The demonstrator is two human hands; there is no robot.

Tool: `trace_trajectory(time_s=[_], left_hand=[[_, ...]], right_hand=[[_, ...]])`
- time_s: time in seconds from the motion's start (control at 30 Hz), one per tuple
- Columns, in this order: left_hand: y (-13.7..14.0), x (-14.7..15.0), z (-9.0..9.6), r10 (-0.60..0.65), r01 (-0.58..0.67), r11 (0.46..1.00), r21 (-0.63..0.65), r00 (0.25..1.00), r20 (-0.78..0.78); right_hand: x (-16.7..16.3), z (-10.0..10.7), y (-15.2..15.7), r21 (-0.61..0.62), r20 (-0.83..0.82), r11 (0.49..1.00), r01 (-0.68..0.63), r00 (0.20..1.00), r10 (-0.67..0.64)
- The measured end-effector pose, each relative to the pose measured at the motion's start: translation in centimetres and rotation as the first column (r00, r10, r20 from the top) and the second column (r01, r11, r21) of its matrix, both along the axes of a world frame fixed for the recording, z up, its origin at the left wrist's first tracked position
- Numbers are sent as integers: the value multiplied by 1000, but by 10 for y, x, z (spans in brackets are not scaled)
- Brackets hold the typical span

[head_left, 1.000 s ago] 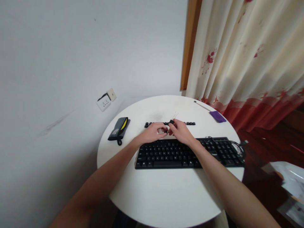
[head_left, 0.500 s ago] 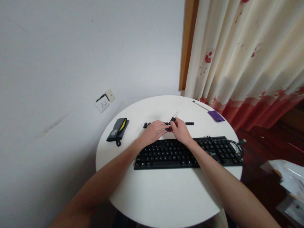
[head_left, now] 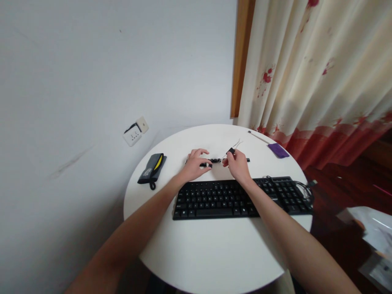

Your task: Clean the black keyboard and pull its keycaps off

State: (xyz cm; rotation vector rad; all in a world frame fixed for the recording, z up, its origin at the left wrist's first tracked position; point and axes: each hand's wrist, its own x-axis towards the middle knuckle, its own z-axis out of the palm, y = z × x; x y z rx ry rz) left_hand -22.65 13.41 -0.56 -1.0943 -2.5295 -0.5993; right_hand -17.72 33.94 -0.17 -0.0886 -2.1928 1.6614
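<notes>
My left hand (head_left: 194, 165) is over the left part of a row of small black keycaps (head_left: 216, 160), thumb and fingers apart. Some keycaps show between its thumb and forefinger; whether the thumb touches one is hard to tell. In my right hand (head_left: 239, 165), closed, is a keycap puller (head_left: 231, 150) with a black handle and thin wire loops pointing up and away. That hand hovers by the right part of the row. Nearer to me, under my right forearm, lies a black keyboard (head_left: 214, 200) with its keys toward me.
On the round white table (head_left: 214, 249) a grey pouch with yellow inside (head_left: 150, 168) lies left. A purple cloth (head_left: 278, 150) and a thin brush (head_left: 259, 136) lie at the far right. The keyboard's coiled cable (head_left: 303, 188) hangs by the right edge. A wall stands left.
My hands have moved apart: the left has gone left and spread its fingers, the right has shifted right with the keycap puller. More of the keycap row shows between them.
</notes>
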Motion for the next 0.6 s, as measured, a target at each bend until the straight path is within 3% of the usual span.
trace_trajectory(time_s=[0.2, 0.6], left_hand=[[2, -10, -9, 53, -44, 987, -156, 997, 49], [6, -15, -18, 131, -131, 989, -68, 991, 6]], right_hand=[[1, 1, 0, -17, 8, 1000, 14, 1000, -14], [1, 2, 0, -25, 7, 1000, -11, 1000, 11]])
